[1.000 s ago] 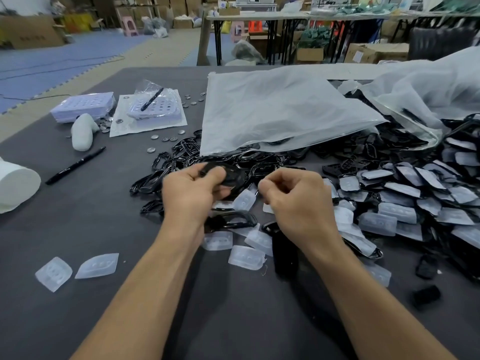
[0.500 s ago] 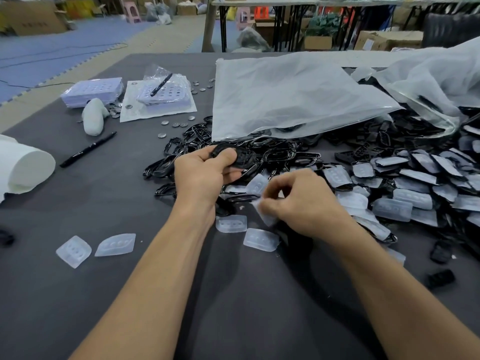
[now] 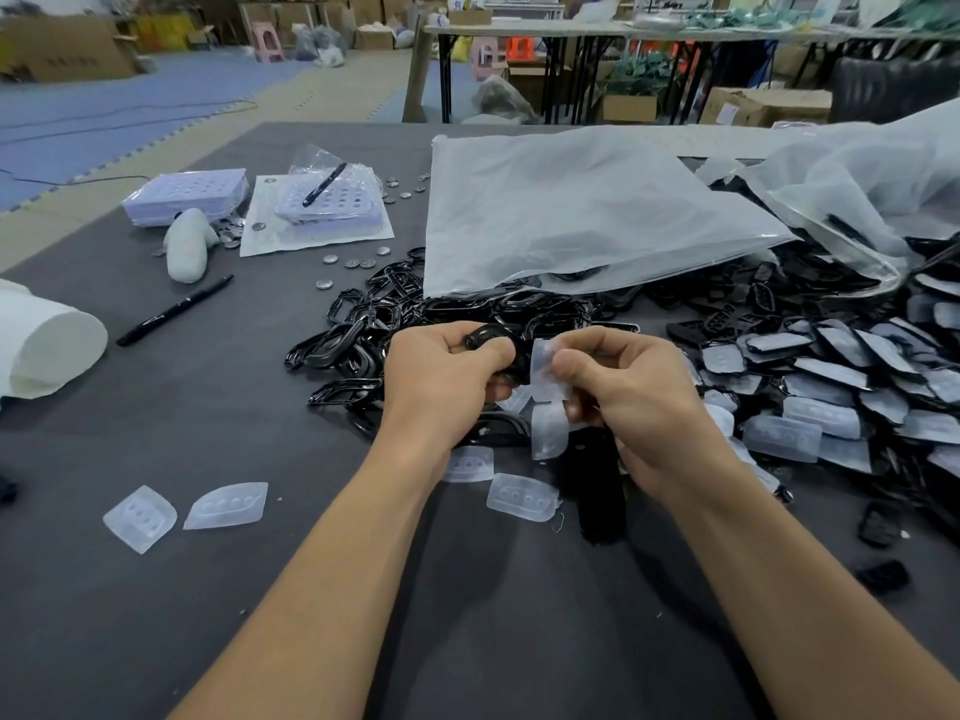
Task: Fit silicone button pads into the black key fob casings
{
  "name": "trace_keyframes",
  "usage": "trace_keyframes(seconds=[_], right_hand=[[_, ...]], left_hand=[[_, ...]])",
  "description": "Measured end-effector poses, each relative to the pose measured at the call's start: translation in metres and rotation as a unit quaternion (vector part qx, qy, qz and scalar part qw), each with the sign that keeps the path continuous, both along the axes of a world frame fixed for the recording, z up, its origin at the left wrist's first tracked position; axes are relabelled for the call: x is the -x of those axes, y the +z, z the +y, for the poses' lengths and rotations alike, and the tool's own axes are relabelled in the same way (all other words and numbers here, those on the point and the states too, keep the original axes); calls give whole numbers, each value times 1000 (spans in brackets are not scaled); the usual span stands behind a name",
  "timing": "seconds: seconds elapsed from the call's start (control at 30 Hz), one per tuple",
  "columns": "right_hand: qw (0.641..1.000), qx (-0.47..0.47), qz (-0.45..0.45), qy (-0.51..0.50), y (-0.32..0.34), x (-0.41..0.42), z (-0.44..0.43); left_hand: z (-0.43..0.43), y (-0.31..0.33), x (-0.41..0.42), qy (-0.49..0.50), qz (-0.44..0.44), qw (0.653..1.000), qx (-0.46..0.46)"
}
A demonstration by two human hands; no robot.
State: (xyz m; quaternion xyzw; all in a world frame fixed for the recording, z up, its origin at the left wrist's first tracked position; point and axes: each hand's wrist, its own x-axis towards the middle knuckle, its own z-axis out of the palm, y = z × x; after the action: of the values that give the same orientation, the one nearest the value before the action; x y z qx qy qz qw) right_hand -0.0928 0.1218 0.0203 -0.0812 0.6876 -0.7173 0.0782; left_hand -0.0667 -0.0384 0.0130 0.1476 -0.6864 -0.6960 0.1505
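Note:
My left hand (image 3: 441,379) grips a black key fob casing (image 3: 488,337) above the table's middle. Right beside it, my right hand (image 3: 631,392) pinches a translucent silicone button pad (image 3: 545,368) between thumb and fingers, its edge close to the casing. A second pad (image 3: 548,431) hangs just below my right fingers. Loose pads (image 3: 522,497) lie under my hands, and two more (image 3: 226,505) sit at the near left. A heap of empty black casings (image 3: 363,324) spreads behind my hands.
A pile of casings fitted with pads (image 3: 831,371) fills the right side. Large plastic bags (image 3: 571,210) lie behind. A black marker (image 3: 174,310), a white roll (image 3: 47,345), coin cells (image 3: 353,263) and blister trays (image 3: 187,194) sit at the left.
My right hand picked a silicone pad off the table and lifted it up next to the casing. My left hand kept hold of the casing.

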Motion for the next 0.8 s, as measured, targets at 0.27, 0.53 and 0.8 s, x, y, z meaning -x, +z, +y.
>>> trace_keyframes(seconds=[0.27, 0.53, 0.8], right_hand=[[998, -22, 47, -47, -3, 3, 2], [979, -22, 150, -138, -3, 1, -1], [990, -57, 120, -45, 0, 7, 3]], left_hand=[[1, -2, 1, -19, -6, 1000, 11], [5, -4, 3, -20, -7, 1000, 12], [12, -3, 1, -74, 1, 997, 3]])
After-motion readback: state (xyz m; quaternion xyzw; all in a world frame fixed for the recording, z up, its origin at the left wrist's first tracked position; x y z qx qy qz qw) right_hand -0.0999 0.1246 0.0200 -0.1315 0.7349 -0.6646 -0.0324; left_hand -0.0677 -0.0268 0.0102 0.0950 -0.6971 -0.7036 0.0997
